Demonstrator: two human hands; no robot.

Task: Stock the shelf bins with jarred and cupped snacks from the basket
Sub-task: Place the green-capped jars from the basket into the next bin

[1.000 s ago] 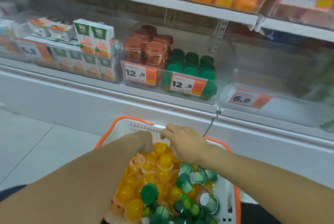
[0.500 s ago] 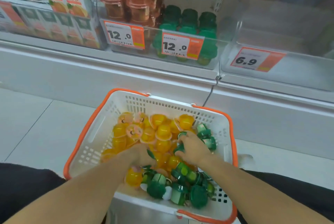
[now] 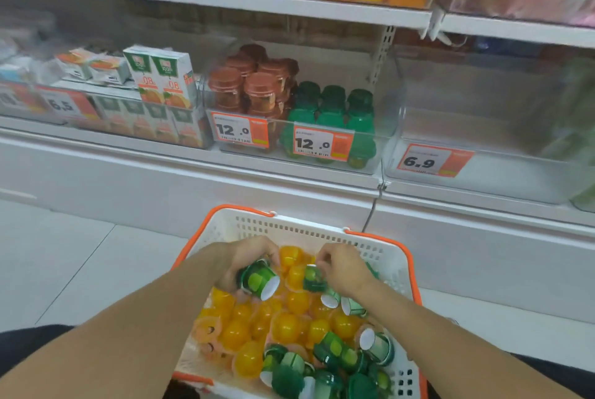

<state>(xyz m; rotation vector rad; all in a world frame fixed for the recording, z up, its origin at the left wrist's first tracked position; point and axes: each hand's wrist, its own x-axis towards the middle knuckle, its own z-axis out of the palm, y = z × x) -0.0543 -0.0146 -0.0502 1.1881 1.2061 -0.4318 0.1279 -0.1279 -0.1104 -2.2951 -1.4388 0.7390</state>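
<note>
Both hands, left (image 3: 248,262) and right (image 3: 344,270), each grip a green jar over the basket (image 3: 289,228) of yellow cups (image 3: 286,328).

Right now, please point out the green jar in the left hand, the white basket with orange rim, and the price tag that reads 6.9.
Green-lidded plastic jar (image 3: 256,278): head view, on its labelled side.
White plastic basket with orange rim (image 3: 384,262): head view, on its perforated far wall.
Orange-and-white 6.9 price tag (image 3: 421,161): head view, on the printed digits.

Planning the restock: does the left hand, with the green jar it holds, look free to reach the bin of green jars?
Probably yes: the left hand holds its green jar above the basket, and nothing blocks the open-topped bin.
</note>
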